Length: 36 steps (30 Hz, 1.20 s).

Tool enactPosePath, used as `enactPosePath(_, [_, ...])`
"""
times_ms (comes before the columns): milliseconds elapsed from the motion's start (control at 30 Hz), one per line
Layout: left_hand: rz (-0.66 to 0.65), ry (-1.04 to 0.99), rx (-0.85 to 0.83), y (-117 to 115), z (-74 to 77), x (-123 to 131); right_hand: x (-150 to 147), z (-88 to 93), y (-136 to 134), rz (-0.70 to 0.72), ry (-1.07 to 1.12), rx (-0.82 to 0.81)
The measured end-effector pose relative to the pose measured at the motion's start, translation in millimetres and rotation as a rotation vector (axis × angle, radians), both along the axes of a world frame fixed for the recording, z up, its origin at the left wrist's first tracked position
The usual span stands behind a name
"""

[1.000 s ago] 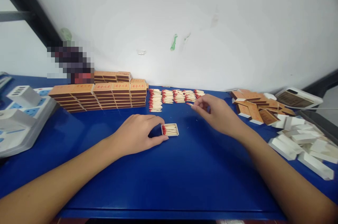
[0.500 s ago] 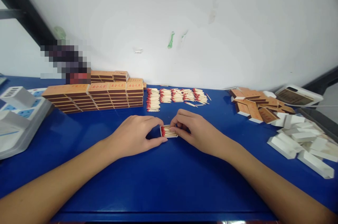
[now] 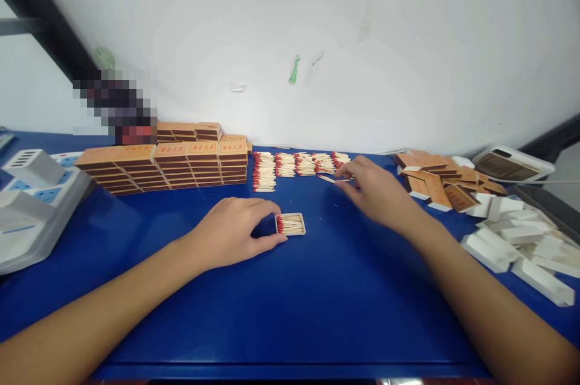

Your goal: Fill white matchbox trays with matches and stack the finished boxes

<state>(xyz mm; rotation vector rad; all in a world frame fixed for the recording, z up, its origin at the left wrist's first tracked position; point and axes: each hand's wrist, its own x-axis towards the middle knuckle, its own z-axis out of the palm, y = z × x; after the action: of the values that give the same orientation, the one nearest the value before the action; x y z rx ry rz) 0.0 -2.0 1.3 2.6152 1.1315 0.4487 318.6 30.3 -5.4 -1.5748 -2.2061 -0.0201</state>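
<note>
A small white matchbox tray point(image 3: 301, 232) lies on the blue table, filled with red-headed matches point(image 3: 292, 225). My left hand point(image 3: 238, 225) holds the tray's left end, thumb and forefinger at opposite corners. Farther back and to the right, my right hand point(image 3: 369, 185) is down at the loose matches, its thumb and forefinger pinched around a match at the table surface. Another loose match point(image 3: 327, 179) points left from those fingertips. Several bundles of matches point(image 3: 285, 165) stand in a row behind the tray. The rightmost bundle point(image 3: 339, 159) is partly hidden by my right hand.
Stacked labelled matchboxes point(image 3: 190, 161) form a wall at back left. Beside them are a power strip point(image 3: 49, 207) and plugs. On the right lie a heap of box sleeves point(image 3: 437, 176), many white trays point(image 3: 516, 234) and a white-edged device point(image 3: 512, 164). A white wall point(image 3: 290, 22) rises behind.
My right hand has left the tray and moved right and back to the loose matches. The full tray interior now shows. My left hand stays on the tray.
</note>
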Motion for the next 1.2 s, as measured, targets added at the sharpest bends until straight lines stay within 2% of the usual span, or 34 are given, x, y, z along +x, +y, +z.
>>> enactPosePath(133, [0.005, 0.008, -0.014, -1.2, 0.9, -0.2, 39.5, -5.1, 22.0, -0.016, -0.029, -0.109])
enactPosePath(267, [0.007, 0.011, -0.019, -1.7, 1.0, -0.1, 42.9, -4.9, 26.1, -0.02, 0.006, -0.21])
enactPosePath(367, [0.014, 0.017, -0.002, -1.0, 1.4, 0.3, 23.1, 1.5, 17.0, -0.01, 0.091, -0.155])
enactPosePath(467, [0.037, 0.023, 0.018, 0.3, 1.6, 0.3, -12.5, 9.1, -2.4, 0.092, 0.227, -0.085])
enactPosePath(600, [0.032, 0.009, 0.026, 1.0, 0.8, 0.4, -59.1, 13.0, -31.6, 0.335, 0.22, -0.204])
enactPosePath(700, [0.033, 0.007, 0.019, 0.5, 0.8, 1.1, -72.9, 11.2, -41.4, 0.38, 0.147, -0.266])
enactPosePath(1000, [0.019, 0.007, 0.01, 0.2, -0.1, 1.1, -61.0, 11.1, -34.1, 0.296, 0.193, -0.225])
enactPosePath(1200, [0.025, 0.016, 0.022, -1.3, 1.7, 0.5, -24.3, 0.7, -5.5, -0.039, 0.091, -0.054])
